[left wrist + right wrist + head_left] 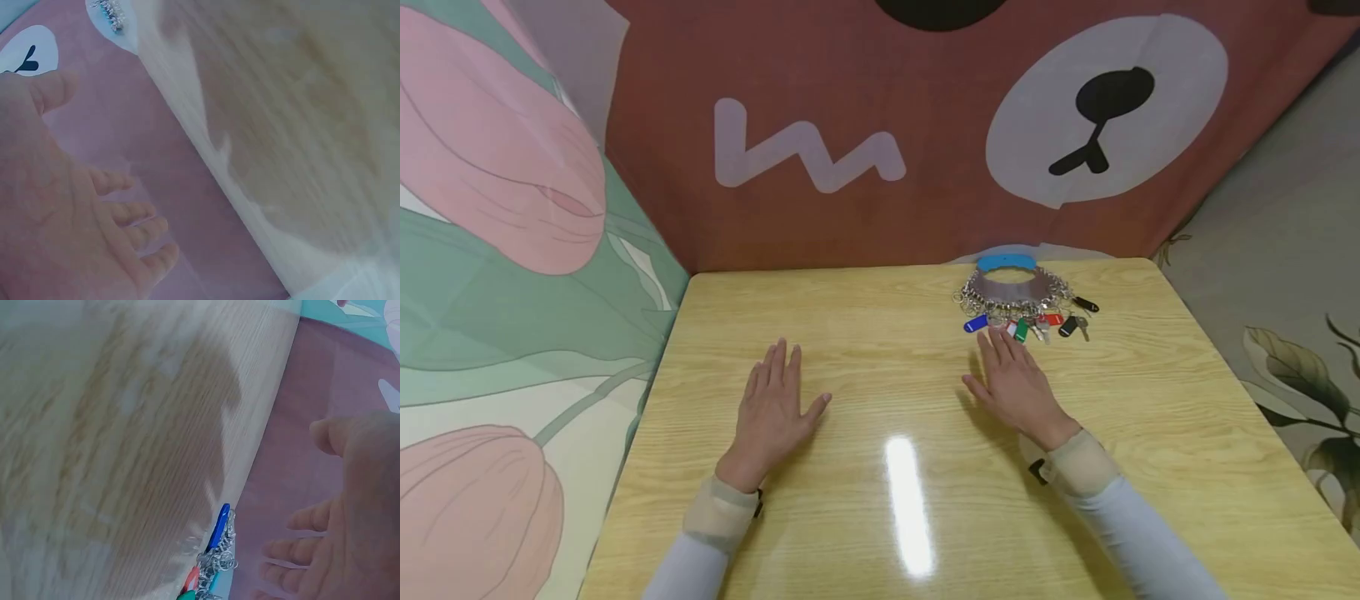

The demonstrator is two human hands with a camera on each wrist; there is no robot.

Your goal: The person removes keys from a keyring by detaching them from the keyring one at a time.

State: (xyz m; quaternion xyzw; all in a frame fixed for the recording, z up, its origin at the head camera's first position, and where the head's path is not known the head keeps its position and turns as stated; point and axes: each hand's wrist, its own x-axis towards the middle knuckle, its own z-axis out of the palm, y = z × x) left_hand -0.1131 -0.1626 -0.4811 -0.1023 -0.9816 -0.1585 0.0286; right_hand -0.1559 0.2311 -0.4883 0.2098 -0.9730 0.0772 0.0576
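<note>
Both hands (771, 421) empty; key bunch (1017, 307) at rest by the far edge

Head view: The hands are well apart over the tabletop (865, 350), backs upward, fingers extended, gripping nothing. Shadows beside them suggest both are raised rather than leaning on the wood. The key bunch lies on the right of the tabletop, near the wall cloth (850, 225), apparently supported by the surface alone. Its blue arc (1006, 262) sits on the wall side; the tags, among them a blue tag (976, 323), a green tag (1021, 330) and a red tag (1054, 319), fan out on the near side, likely because they hang loose from the metal rings. The right hand's fingertips come closest; contact cannot be confirmed here.

Left wrist view: The left hand shows its palm, fingers loosely extended, holding nothing. The bunch appears well beyond it, at the upper edge.

Right wrist view: The right hand is likewise unloaded, thumb spread from the fingers. A visible gap separates it from the blue tag and rings, so nothing appears to restrain the bunch.
</note>
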